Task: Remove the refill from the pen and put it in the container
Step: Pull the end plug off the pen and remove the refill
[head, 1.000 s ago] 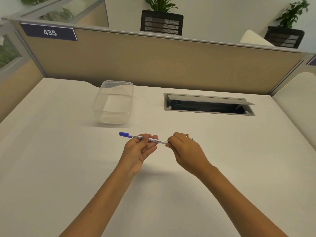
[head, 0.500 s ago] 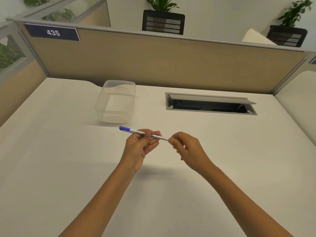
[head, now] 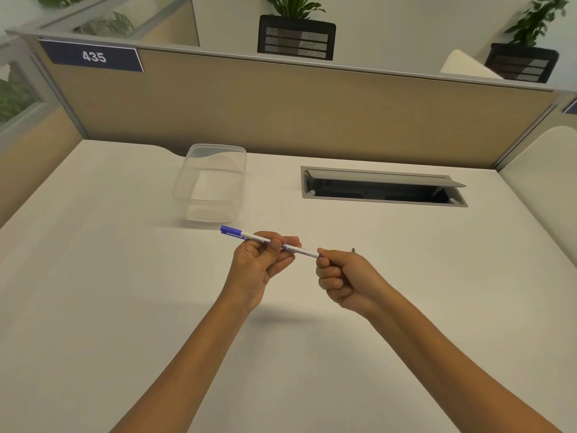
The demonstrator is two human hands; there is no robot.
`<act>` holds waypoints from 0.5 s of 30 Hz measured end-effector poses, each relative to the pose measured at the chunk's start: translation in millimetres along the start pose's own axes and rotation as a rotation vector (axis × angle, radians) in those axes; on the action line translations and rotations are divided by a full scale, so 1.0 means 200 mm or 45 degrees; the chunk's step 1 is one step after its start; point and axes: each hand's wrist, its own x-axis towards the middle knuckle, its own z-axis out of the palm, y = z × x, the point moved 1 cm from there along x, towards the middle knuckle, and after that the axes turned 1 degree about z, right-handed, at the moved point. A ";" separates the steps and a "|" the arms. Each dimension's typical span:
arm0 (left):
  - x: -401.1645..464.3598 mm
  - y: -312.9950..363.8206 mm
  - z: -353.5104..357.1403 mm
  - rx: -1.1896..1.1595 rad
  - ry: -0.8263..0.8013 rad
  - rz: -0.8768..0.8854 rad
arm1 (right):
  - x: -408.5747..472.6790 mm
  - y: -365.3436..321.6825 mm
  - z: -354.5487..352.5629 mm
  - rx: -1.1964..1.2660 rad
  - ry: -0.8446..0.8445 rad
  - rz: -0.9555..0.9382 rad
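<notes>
The clear container (head: 210, 182) stands on the desk (head: 93, 276) with nothing visible inside. Nearer, the pen (head: 268, 243) is held above the desk: left hand (head: 260, 267) pinches its barrel; right hand (head: 346, 279), fisted, grips its end.

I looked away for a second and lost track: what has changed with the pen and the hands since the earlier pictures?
The right hand has curled into a fist, its fingers now pinching the very tip of the pen; earlier it covered more of that end. No refill shows yet. The left hand holds the barrel as before, and the container is unmoved on the desk.
</notes>
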 end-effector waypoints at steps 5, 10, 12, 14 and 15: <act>0.00 0.00 -0.01 -0.047 0.060 -0.017 | -0.05 -0.02 0.00 -0.691 0.109 -0.348; 0.01 0.00 -0.01 -0.135 0.182 -0.121 | -0.01 -0.03 -0.06 -2.084 0.368 -1.269; 0.00 -0.01 0.00 -0.157 0.191 -0.155 | 0.00 -0.02 -0.09 -2.201 0.354 -1.373; 0.00 -0.02 0.00 -0.178 0.191 -0.169 | 0.01 -0.02 -0.08 -2.190 0.396 -1.420; 0.00 -0.02 0.01 -0.181 0.190 -0.166 | 0.01 -0.02 -0.06 -2.133 0.425 -1.418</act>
